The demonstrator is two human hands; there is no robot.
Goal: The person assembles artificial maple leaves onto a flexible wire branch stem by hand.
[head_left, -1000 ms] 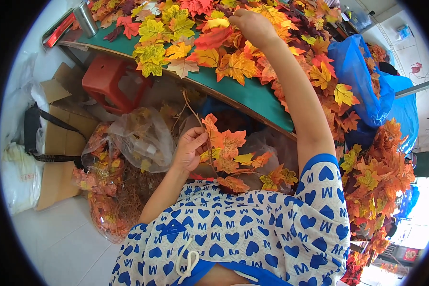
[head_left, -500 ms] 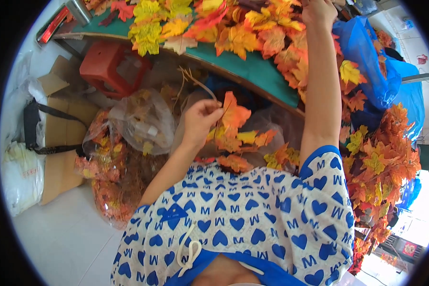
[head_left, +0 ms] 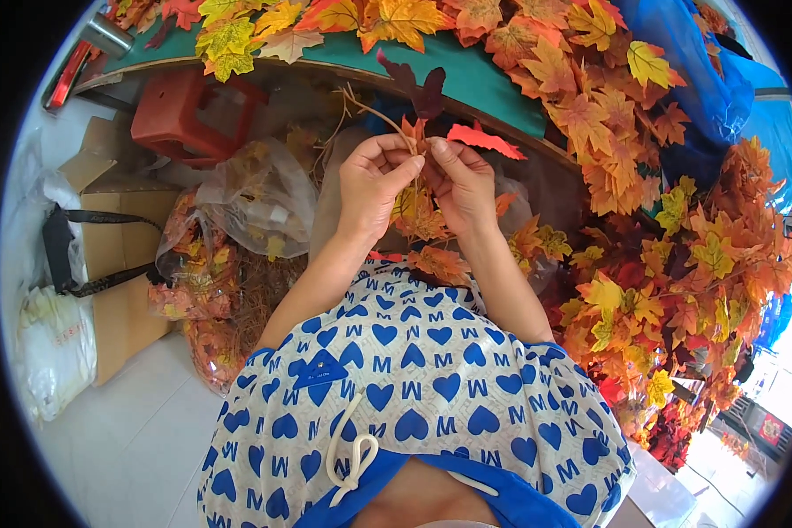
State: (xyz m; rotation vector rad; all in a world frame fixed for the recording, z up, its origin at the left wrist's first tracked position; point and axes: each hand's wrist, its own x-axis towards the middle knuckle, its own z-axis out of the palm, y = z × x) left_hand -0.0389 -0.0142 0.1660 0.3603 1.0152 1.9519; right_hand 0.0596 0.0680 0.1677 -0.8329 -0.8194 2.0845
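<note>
Where fingertips meet, leaf sprig (head_left: 418, 132), seemingly in both grips.

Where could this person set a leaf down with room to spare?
The bare green table strip between the leaf pile and the table's near edge is free. Also white floor below the cardboard box. To the right, leaves crowd everything.

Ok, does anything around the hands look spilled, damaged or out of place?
Nothing looks damaged. Both hands, left hand and right hand, pinch a stem of fake leaves. Loose leaves lie heaped over the green table, and one clear bag slumps on the floor below.
</note>
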